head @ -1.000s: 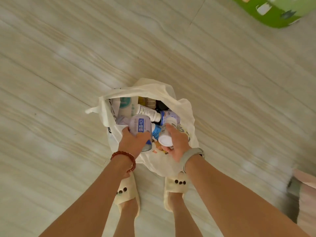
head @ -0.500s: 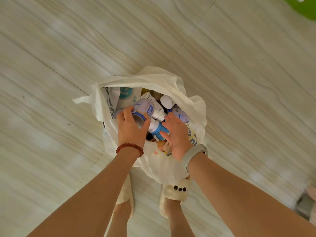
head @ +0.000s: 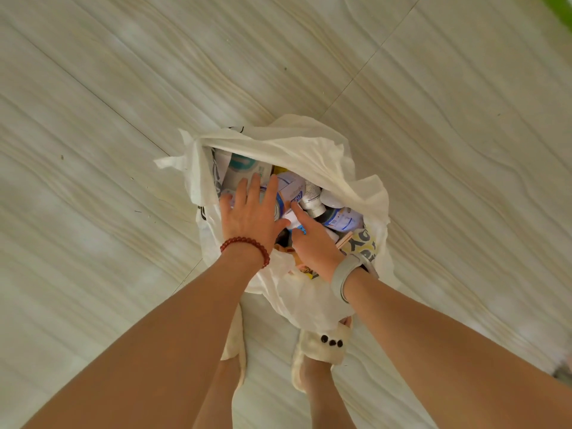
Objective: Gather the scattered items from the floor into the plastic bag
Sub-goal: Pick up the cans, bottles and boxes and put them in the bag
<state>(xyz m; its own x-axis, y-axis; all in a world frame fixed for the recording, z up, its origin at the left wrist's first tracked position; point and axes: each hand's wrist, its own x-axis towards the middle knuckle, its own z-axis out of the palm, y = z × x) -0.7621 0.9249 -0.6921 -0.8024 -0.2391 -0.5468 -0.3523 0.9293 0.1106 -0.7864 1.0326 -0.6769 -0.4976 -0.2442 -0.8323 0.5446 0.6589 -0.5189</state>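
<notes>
A white plastic bag [head: 309, 150] stands open on the floor in front of my feet, filled with several bottles, cans and packets. My left hand [head: 252, 215], with a red bead bracelet, lies flat with straight, spread fingers on a blue-and-white can [head: 286, 193] inside the bag. My right hand [head: 312, 243], with a grey wristband, reaches into the bag beside it, fingers extended over a small white bottle [head: 292, 218] with a blue part. A bottle with a blue-and-white label [head: 343, 219] lies at the right of the bag's mouth.
Pale wood-grain floor tiles [head: 123, 88] surround the bag. My feet in cream slippers [head: 322, 345] stand just behind it. A green object shows at the top right corner [head: 561, 1].
My left hand let go of the can and flattened on top of it. My right hand released its white bottle into the bag and now reaches with straight fingers.
</notes>
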